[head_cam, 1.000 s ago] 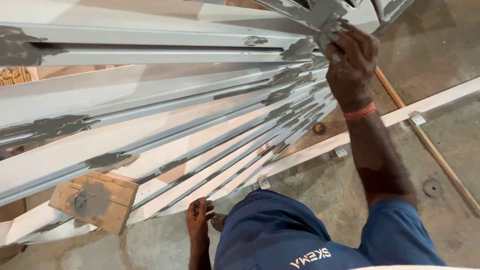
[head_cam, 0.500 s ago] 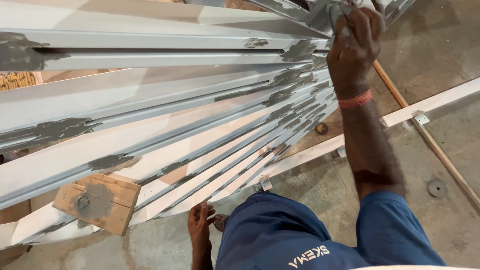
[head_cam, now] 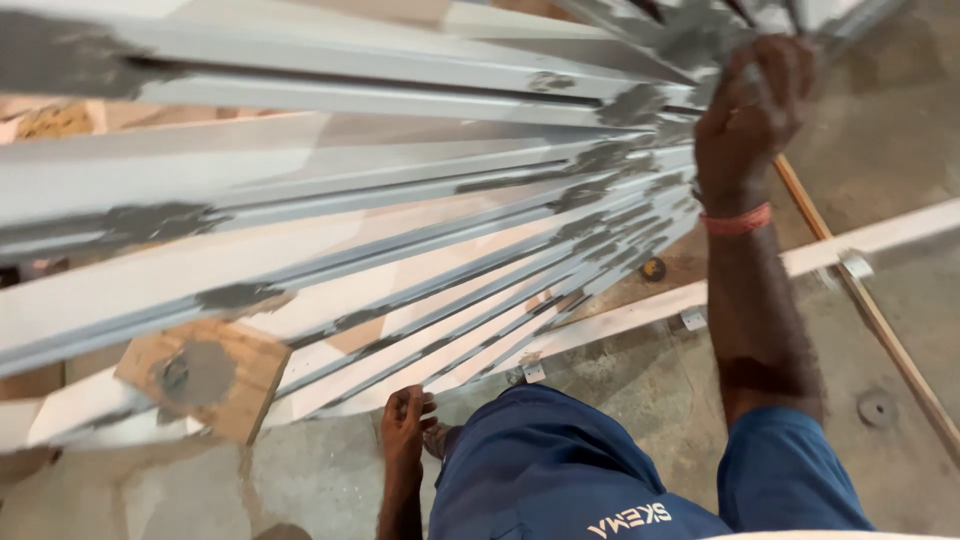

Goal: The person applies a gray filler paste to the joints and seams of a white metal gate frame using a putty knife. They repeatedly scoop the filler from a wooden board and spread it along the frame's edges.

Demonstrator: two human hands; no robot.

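Trousers: blue work trousers (head_cam: 560, 470) fill the near bottom edge of the view, above a bare concrete floor (head_cam: 640, 400).
Left hand: the left hand (head_cam: 405, 425) hangs low beside the knee, fingers curled loosely inward; it may be pinching something small, but the view is too dim to tell.
Board: a square wooden board (head_cam: 205, 375) with a grey dab of filler on it lies near the lower left edge of the frame, partly under the slats.
Frame: a white slatted metal frame (head_cam: 330, 220) leans across most of the view, with grey filler patches along its joints; its bottom rail (head_cam: 640, 312) rests on the floor beside small metal brackets.
Stick: a thin wooden stick (head_cam: 870, 310) lies slanting over the floor at the right.
Right hand: the right hand (head_cam: 750, 105), with a red band at the wrist, reaches up to the far top corner of the frame, fingers closed around a pale crumpled rag (head_cam: 700, 40) pressed on a grey joint.
Risk: judging from the stretch, hard pressure so far up could tip or slide the leaning frame; fresh filler could also smear onto the clean white slats.
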